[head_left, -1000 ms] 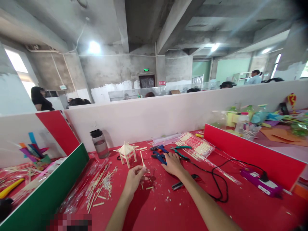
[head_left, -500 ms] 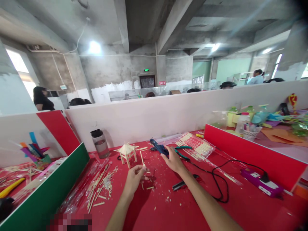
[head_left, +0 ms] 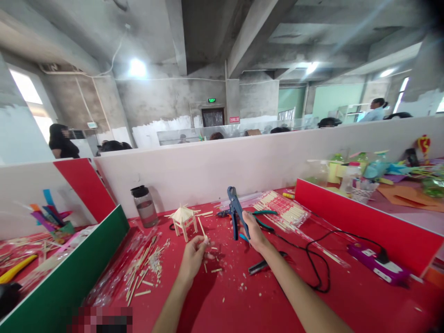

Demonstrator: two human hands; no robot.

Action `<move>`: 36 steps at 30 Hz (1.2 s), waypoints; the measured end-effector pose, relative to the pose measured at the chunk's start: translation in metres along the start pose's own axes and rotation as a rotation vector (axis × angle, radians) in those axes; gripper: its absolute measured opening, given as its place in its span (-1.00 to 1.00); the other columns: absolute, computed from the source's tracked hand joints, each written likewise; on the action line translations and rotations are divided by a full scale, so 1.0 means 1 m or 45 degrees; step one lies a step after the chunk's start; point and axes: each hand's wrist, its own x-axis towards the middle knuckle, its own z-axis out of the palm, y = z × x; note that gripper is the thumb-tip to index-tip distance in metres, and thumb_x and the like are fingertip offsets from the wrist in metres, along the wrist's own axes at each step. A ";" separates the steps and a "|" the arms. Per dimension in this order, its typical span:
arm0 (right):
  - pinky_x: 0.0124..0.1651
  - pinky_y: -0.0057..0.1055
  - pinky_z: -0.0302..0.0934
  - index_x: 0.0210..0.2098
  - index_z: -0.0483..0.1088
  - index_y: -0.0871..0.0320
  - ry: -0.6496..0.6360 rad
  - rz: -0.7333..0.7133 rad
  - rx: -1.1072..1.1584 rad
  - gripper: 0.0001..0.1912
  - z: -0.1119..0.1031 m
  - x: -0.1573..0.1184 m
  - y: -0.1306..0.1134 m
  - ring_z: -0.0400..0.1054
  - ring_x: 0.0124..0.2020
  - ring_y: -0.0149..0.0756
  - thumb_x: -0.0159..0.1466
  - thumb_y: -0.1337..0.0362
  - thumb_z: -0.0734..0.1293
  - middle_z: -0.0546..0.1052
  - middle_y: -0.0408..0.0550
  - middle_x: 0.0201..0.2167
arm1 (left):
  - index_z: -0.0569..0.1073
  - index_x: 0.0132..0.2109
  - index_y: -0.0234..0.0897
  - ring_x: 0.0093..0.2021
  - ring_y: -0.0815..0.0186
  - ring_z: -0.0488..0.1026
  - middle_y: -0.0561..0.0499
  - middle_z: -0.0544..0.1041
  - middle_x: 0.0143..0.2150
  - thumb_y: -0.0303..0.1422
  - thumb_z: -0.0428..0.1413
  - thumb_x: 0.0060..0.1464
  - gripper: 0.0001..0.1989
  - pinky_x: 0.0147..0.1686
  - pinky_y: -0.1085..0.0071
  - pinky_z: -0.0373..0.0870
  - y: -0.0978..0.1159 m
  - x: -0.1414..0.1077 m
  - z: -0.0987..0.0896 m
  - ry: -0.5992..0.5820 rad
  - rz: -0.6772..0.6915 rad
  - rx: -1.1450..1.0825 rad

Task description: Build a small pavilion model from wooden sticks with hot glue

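Left hand, thumb and fingers pinched together, is holding one thin wooden stick, tilted, just beside the small stick pavilion; right hand, partly curled, is gripping a blue cutter, handles spread, above the red tabletop.

You are working in bright light, with a ceiling lamp burning out white, daylight glaring through a window at far left, and flare streaking the upper right. Your left forearm is casting a soft shadow on the red tabletop. Your wide lens is stretching the edges, while a dark blur is filling the top right corner.
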 end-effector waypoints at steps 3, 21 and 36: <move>-0.43 -0.34 0.33 -0.28 0.40 0.13 0.027 0.090 0.135 -0.56 0.007 -0.003 0.000 0.42 -0.48 -0.24 0.17 -0.14 0.38 0.53 -0.08 -0.47 | 0.37 -0.30 -0.29 -0.60 0.36 0.49 -0.12 0.62 -0.29 0.16 0.20 -0.13 -0.43 -0.65 0.55 0.20 -0.004 0.002 -0.001 -0.022 0.030 0.032; -0.42 -0.37 0.32 -0.25 0.41 0.16 -0.242 0.375 0.385 -0.47 0.017 -0.019 -0.012 0.42 -0.48 -0.26 0.34 -0.19 0.14 0.53 0.01 -0.43 | 0.41 -0.24 -0.25 -0.25 0.23 0.50 -0.07 0.56 -0.29 -0.38 -0.03 0.24 -0.86 -0.31 0.45 0.19 -0.016 -0.006 -0.012 -0.083 0.322 1.265; -0.58 -0.42 0.17 -0.25 0.36 0.12 -0.067 0.178 0.331 -0.53 0.013 -0.010 -0.007 0.29 -0.64 -0.32 0.30 -0.18 0.20 0.42 -0.14 -0.59 | 0.48 -0.26 -0.22 -0.30 0.20 0.51 -0.08 0.60 -0.30 -0.34 0.01 0.20 -0.84 -0.40 0.43 0.09 -0.012 -0.008 -0.009 -0.151 0.250 1.414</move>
